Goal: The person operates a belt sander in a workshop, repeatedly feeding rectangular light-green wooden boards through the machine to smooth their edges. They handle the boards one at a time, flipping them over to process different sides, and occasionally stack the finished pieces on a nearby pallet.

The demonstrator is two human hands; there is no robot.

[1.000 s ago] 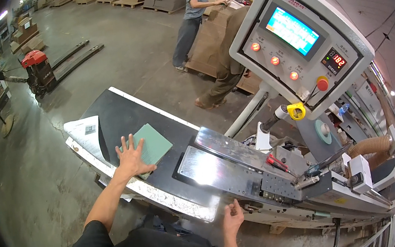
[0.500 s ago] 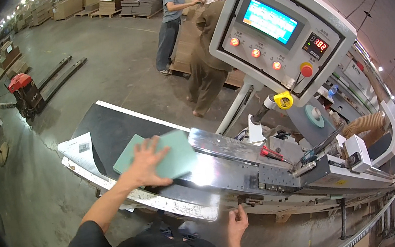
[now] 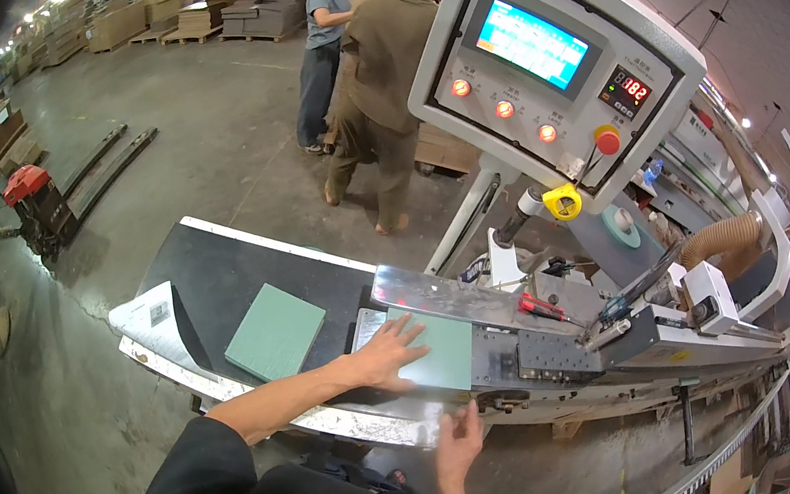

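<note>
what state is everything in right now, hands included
Left hand, fingers spread, on the right green panel
Right green panel, lying flat
Right hand, fingers partly bent, near that panel's edge
Left green panel, flat on the black bed
Paper sheet, partly curled
Screen, lit
Digital readout, lit red
Three round buttons, lit
Red knob, pressed or not unclear

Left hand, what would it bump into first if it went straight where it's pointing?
The left hand would probably meet the green panel first, sliding across its top; whether they touch now is hard to tell.
</note>
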